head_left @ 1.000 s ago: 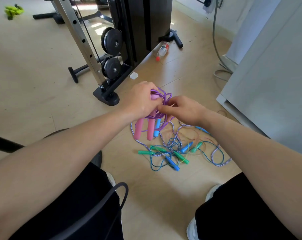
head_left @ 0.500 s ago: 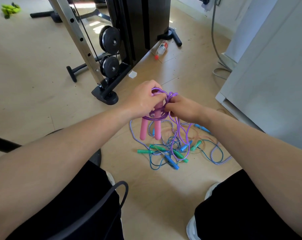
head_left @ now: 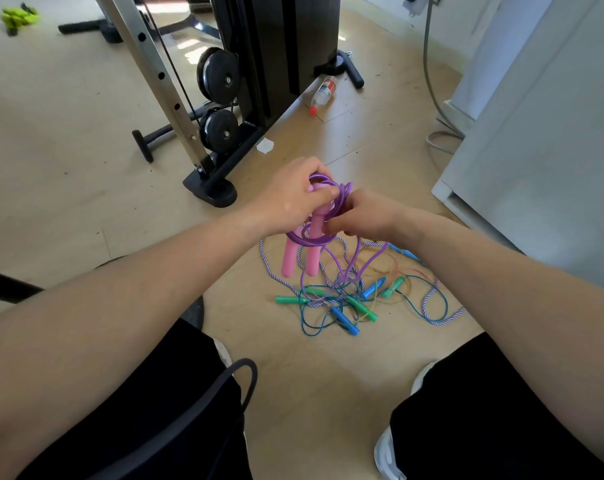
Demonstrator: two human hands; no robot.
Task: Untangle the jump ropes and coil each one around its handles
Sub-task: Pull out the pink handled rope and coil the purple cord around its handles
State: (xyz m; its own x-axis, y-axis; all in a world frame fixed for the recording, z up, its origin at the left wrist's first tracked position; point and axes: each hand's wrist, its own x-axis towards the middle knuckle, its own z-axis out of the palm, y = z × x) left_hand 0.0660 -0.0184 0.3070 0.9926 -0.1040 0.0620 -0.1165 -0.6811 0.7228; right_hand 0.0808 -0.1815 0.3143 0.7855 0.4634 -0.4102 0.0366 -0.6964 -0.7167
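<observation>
Ropes (head_left: 342, 299): seemingly four, two pink handles (head_left: 298, 252)

The floor (head_left: 328, 393) looked like pale wood laminate, smooth with a dull sheen. The purple rope (head_left: 311, 239) was glossy translucent plastic, its pink handles (head_left: 288, 261) matt and foam-like. One striped rope (head_left: 439, 315) was twisted cord, plainly woven. The green handles (head_left: 286, 300) and blue handles (head_left: 345, 322) were hard shiny plastic. The gym frame's post (head_left: 155, 74) was brushed metal.
</observation>
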